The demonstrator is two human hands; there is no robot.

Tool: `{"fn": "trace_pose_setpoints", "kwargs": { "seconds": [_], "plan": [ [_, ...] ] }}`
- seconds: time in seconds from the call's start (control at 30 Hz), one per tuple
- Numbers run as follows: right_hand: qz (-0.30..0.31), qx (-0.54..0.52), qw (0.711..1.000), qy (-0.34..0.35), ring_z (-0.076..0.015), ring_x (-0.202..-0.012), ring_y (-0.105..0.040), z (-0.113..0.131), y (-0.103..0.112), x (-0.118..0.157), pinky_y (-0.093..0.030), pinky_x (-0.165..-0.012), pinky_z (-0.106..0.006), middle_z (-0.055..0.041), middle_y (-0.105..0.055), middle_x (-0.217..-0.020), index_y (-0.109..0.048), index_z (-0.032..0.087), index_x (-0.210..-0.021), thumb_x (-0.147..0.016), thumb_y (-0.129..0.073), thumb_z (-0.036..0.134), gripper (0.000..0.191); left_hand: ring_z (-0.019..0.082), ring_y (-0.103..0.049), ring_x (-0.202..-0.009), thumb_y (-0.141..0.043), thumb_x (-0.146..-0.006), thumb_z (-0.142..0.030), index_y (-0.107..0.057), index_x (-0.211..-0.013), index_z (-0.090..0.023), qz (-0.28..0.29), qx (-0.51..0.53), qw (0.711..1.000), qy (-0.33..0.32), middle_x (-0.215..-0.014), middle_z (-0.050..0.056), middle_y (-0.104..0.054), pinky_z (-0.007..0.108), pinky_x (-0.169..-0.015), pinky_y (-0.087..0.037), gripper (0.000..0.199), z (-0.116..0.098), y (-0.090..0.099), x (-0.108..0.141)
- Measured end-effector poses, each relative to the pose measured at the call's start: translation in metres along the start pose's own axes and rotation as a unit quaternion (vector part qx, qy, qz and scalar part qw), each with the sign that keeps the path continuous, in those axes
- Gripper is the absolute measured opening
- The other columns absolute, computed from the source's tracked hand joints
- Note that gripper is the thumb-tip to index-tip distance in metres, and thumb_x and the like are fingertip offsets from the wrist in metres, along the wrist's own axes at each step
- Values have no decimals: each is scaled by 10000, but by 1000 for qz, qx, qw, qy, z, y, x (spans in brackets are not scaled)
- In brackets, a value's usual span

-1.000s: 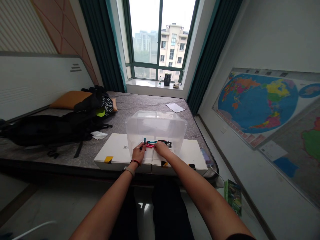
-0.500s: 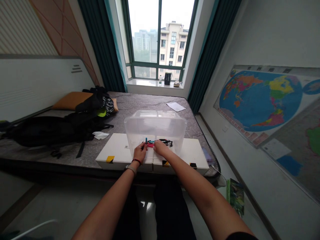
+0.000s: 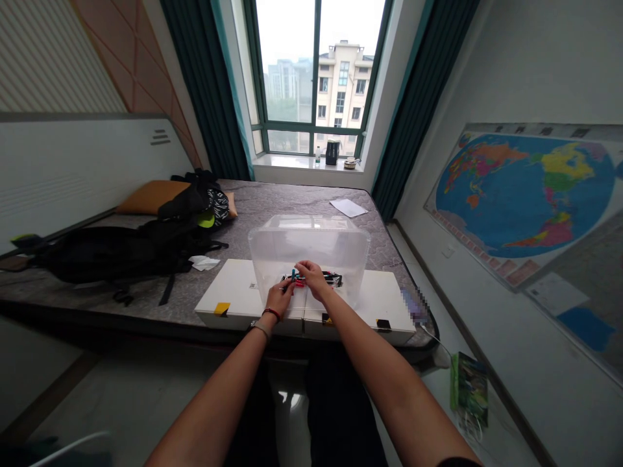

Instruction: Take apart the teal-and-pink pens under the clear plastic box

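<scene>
Mattress (image 3: 292, 201) carrying white flat boxes (image 3: 233, 292) and a clear plastic bin (image 3: 311, 237). Coloured pens (image 3: 333, 279) showed through the bin's wall, my right grip (image 3: 311, 275) curled onto them, my left grip (image 3: 280, 299) just beside. I could not tell whether either grip was pinching.

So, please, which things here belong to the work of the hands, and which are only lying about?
Part of the work: left hand, right hand, coloured pens, clear plastic bin, white boxes.

Lying about: black backpack, orange pillow, sheet of paper, tissue.
</scene>
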State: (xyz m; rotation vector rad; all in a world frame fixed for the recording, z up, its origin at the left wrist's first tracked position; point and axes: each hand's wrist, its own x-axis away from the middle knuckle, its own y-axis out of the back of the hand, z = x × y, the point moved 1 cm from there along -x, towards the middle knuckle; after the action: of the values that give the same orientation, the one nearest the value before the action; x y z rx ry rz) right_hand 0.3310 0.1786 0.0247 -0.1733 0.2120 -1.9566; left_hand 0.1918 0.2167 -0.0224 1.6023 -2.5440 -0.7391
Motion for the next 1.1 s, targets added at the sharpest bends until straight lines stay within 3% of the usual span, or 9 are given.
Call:
{"fn": "trace_pose_setpoints", "kwargs": {
  "seconds": [0.2, 0.63, 0.8, 0.9, 0.97, 1.1],
  "plan": [
    [32, -13, 999, -10, -87, -532, -445, -6, -6, 2, -359, -494, -207, 63, -527, -625, -603, 177, -850, -708, -715, 460, 335, 179, -613, -688, -552, -863, -475, -751, -1009, -188, 14, -3, 1000, -4, -676, 18, -678, 276, -694, -461, 379, 3, 1, -2],
    [30, -21, 999, -14, -82, -497, -470, -10, -5, 2, -367, -468, -188, 58, -553, -596, -642, 172, -949, -737, -702, 403, 319, 175, -608, -679, -543, -877, -474, -757, -1039, -180, 13, -1, 1000, 1, -678, 21, -679, 275, -679, -452, 398, 3, 2, -2],
    [-49, -13, 999, 0, -82, -530, -519, -9, 8, -2, -372, -449, -192, -18, -669, -840, -649, 177, -979, -769, -643, 391, 300, 175, -607, -686, -556, -872, -484, -761, -1044, -178, 6, 7, 1000, 7, -710, 29, -691, 275, -671, -454, 406, 3, 2, -2],
    [-119, 78, 990, 18, -97, -510, -523, -5, 24, -5, -408, -482, -221, -21, -680, -805, -656, 171, -959, -828, -561, 342, 236, 171, -604, -692, -553, -870, -496, -758, -1055, -172, -5, 12, 1000, 17, -728, 26, -696, 276, -689, -459, 425, 7, 0, -3],
    [-116, 203, 971, 44, -127, -571, -573, 0, 34, -3, -461, -579, -255, -32, -698, -783, -684, 166, -920, -838, -561, 279, 186, 170, -604, -701, -553, -869, -503, -757, -1054, -173, -11, 14, 1000, 20, -727, 22, -693, 277, -706, -462, 430, 9, 0, -4],
    [33, 460, 882, 96, -201, -785, -652, 9, 43, 10, -473, -772, -308, -66, -741, -846, -748, 181, -831, -786, -662, 162, 99, 170, -606, -709, -548, -872, -508, -759, -1022, -174, -11, 10, 1000, 15, -723, 22, -689, 272, -700, -460, 423, 10, 0, -4]
  ]
}}
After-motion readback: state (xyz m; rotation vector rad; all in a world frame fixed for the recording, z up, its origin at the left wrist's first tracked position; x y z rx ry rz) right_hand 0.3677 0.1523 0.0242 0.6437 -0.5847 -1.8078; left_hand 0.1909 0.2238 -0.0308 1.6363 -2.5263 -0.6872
